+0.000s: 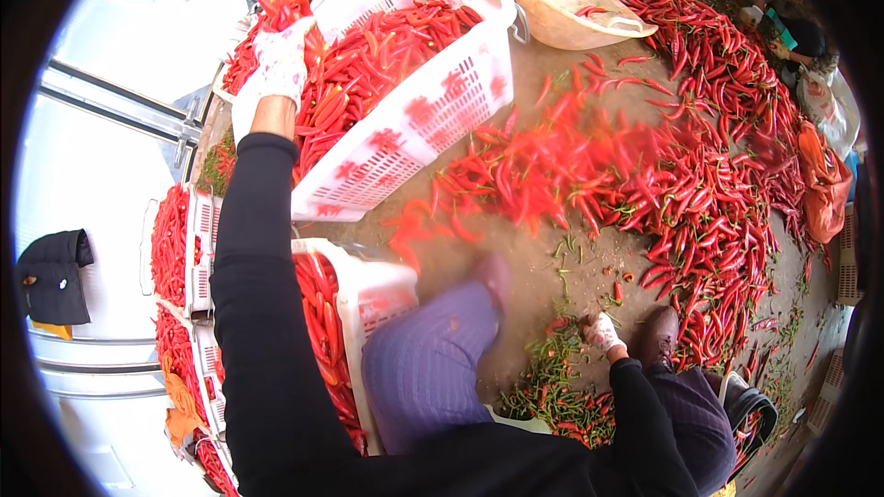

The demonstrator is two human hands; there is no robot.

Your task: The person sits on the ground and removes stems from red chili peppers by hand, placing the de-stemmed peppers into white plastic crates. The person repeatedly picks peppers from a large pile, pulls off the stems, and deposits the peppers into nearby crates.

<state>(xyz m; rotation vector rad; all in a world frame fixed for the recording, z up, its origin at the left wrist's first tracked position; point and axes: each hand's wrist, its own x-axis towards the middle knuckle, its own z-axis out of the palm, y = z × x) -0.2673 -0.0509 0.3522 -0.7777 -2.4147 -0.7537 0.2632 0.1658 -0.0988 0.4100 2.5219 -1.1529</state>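
My left hand (282,62), in a white floral-print glove, reaches over the far left rim of a large white plastic crate (449,103). It grips a bunch of red chilli peppers (284,12). More red chillies (373,55) lie heaped inside that crate, which is tilted in my view. My right hand (602,333), in a matching glove with dark-stained fingertips, is low between my feet. Beside it lies a scatter of green stems and chilli scraps (563,379). Its fingers point away from me, so whether they hold anything is hidden.
A long heap of red chillies (690,179) spreads across the floor, partly blurred. A pale plastic tub (559,7) lies tipped beyond it. Another chilli-filled crate (380,283) stands by my left leg, with filled crates (202,248) further left. Another person (787,27) sits at the upper right.
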